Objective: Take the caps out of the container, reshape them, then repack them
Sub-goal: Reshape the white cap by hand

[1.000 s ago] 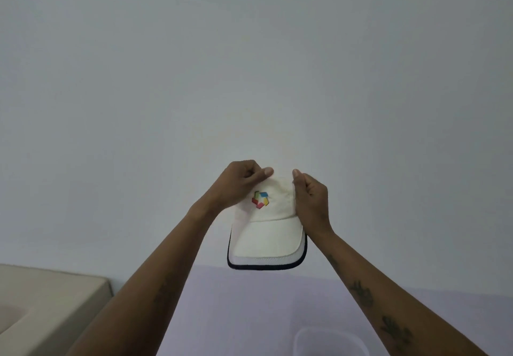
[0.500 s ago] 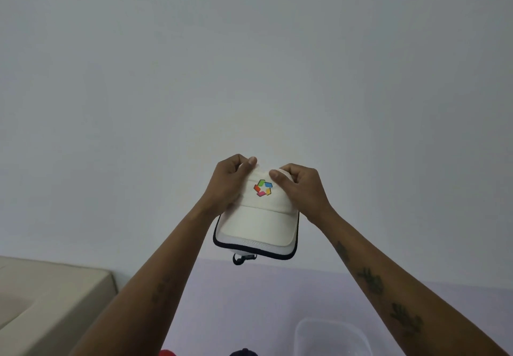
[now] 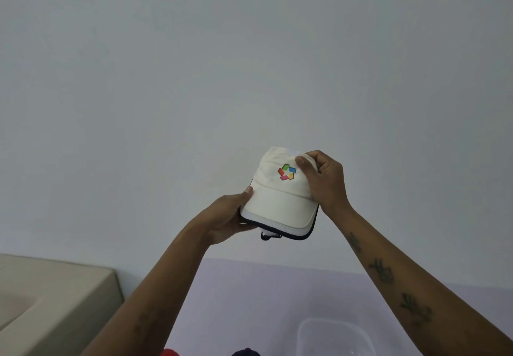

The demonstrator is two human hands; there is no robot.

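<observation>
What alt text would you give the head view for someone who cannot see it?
Two hands hold a cream cap with a multicoloured logo up before a plain white wall: the left hand grips the brim's side, the right hand grips the crown. Below, on a pale lilac surface, sits a clear plastic container, with the tops of a red cap and a dark cap at the frame's bottom edge.

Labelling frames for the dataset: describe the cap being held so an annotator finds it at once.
Against the plain pale wall, above the lilac table, two raised bare hands hold one cream fabric cap. The left hand holds its brim, the right hand its crown. Its multicoloured logo and dark-edged brim distinguish it from the red cap and dark cap at the bottom edge.
</observation>
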